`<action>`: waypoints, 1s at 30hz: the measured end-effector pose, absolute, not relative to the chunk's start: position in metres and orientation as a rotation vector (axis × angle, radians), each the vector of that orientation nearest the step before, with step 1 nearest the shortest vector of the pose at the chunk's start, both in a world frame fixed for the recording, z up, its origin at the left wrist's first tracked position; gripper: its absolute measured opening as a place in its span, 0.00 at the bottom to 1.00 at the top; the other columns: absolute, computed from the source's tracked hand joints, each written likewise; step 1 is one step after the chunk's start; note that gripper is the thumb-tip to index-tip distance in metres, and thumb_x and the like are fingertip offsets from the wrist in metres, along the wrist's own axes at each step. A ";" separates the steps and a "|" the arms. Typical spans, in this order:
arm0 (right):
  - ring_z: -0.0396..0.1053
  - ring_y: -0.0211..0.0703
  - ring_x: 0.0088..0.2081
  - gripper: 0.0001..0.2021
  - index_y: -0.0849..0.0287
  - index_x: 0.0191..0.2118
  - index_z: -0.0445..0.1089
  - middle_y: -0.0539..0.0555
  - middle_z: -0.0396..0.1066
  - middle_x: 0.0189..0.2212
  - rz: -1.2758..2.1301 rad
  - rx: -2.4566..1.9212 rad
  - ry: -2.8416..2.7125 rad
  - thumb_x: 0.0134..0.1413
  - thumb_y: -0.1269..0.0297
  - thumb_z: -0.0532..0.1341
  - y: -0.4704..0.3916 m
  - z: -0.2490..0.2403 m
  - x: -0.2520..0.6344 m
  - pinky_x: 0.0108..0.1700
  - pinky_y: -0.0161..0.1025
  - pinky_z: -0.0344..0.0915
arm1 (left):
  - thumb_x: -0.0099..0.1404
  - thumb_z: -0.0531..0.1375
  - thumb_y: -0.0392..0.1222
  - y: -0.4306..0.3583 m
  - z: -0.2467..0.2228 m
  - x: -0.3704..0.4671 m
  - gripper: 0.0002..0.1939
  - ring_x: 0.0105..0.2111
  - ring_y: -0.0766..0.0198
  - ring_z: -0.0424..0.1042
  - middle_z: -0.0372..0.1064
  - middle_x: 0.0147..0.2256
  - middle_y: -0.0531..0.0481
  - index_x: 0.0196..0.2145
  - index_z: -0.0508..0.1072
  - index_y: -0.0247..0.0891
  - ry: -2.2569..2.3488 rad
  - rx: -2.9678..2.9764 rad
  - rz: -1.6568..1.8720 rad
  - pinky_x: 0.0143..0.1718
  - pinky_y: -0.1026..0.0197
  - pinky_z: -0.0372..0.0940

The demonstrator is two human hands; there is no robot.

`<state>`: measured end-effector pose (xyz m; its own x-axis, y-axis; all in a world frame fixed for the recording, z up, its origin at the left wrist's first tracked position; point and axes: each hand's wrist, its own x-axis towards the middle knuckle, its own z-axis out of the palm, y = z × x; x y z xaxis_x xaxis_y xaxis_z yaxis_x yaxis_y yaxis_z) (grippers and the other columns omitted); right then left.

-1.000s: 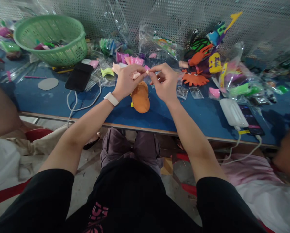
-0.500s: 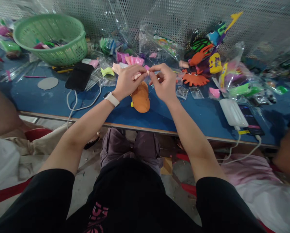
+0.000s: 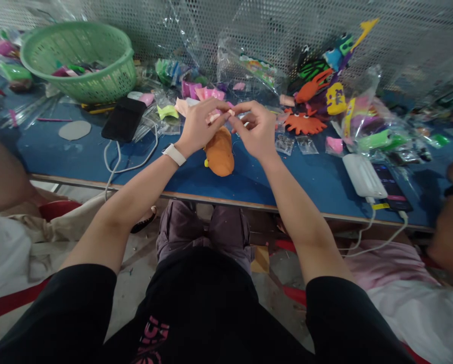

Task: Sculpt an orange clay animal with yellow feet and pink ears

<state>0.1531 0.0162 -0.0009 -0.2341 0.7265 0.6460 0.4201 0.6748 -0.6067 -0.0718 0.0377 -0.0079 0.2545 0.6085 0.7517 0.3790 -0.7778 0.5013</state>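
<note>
My left hand (image 3: 205, 121) and my right hand (image 3: 257, 126) meet above the blue table, fingertips pinched together. Between them is a small pale pink piece of modelling clay (image 3: 231, 112), held from both sides. More pale clay (image 3: 213, 118) shows under the curled fingers of my left hand. Just below my hands lies an orange clay figure (image 3: 220, 154) with a small yellow bit on its left side; its far end is hidden by my left hand. A strip of peach clay (image 3: 181, 106) and a yellow-green clay piece (image 3: 167, 111) lie left of my left hand.
A green basket (image 3: 108, 83) stands at the back left, with a black phone (image 3: 123, 120) and its cable before it. Orange clay crab (image 3: 305, 123), small plastic packets and a white power bank (image 3: 364, 176) lie to the right. People sit close on both sides.
My fingertips have shifted slightly around the small pale piece, which shows a little more now. The orange figure stays put. At the right edge, another person's arm has moved slightly.
</note>
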 end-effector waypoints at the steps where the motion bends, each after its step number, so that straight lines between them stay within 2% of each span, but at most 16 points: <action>1: 0.89 0.57 0.47 0.37 0.44 0.58 0.81 0.59 0.86 0.53 0.381 -0.900 -1.864 0.69 0.17 0.59 0.017 -0.001 0.153 0.43 0.52 0.90 | 0.82 0.64 0.69 0.038 -0.008 -0.072 0.24 0.56 0.45 0.85 0.85 0.50 0.40 0.53 0.85 0.47 0.924 2.299 1.536 0.66 0.39 0.78; 6: 0.89 0.54 0.43 0.39 0.44 0.56 0.83 0.58 0.87 0.53 0.397 -0.885 -1.845 0.69 0.15 0.56 0.020 -0.001 0.152 0.40 0.50 0.90 | 0.82 0.65 0.68 0.038 -0.007 -0.072 0.23 0.55 0.46 0.85 0.85 0.49 0.41 0.52 0.84 0.47 0.913 2.286 1.532 0.65 0.40 0.78; 12: 0.89 0.53 0.40 0.39 0.46 0.54 0.84 0.57 0.87 0.50 0.423 -0.881 -1.796 0.70 0.16 0.57 0.017 0.001 0.151 0.40 0.51 0.89 | 0.81 0.67 0.69 0.034 -0.004 -0.071 0.23 0.56 0.46 0.84 0.85 0.50 0.41 0.53 0.85 0.48 0.891 2.276 1.521 0.66 0.40 0.79; 21: 0.88 0.53 0.41 0.42 0.46 0.53 0.85 0.57 0.87 0.49 0.410 -0.919 -1.792 0.66 0.12 0.57 0.014 0.004 0.150 0.40 0.48 0.88 | 0.80 0.65 0.74 0.040 -0.008 -0.071 0.28 0.52 0.46 0.85 0.83 0.45 0.43 0.48 0.84 0.45 0.882 2.246 1.571 0.64 0.36 0.80; 25: 0.88 0.54 0.42 0.43 0.44 0.54 0.85 0.58 0.87 0.50 0.392 -0.920 -1.813 0.66 0.11 0.54 0.012 0.005 0.150 0.40 0.49 0.88 | 0.80 0.65 0.74 0.039 -0.007 -0.071 0.28 0.52 0.46 0.86 0.83 0.45 0.42 0.47 0.84 0.46 0.897 2.249 1.561 0.64 0.37 0.80; 30: 0.88 0.56 0.43 0.45 0.43 0.52 0.85 0.57 0.86 0.47 0.404 -0.972 -1.791 0.62 0.09 0.54 0.011 0.008 0.149 0.42 0.52 0.89 | 0.80 0.65 0.73 0.034 -0.004 -0.071 0.26 0.53 0.44 0.85 0.84 0.46 0.41 0.49 0.85 0.47 0.931 2.244 1.559 0.64 0.36 0.80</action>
<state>0.1495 0.0106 0.0082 -0.1600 0.7693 0.6185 0.4291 0.6185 -0.6583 -0.0706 0.0341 -0.0035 0.2216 0.6294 0.7448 0.3571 -0.7631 0.5386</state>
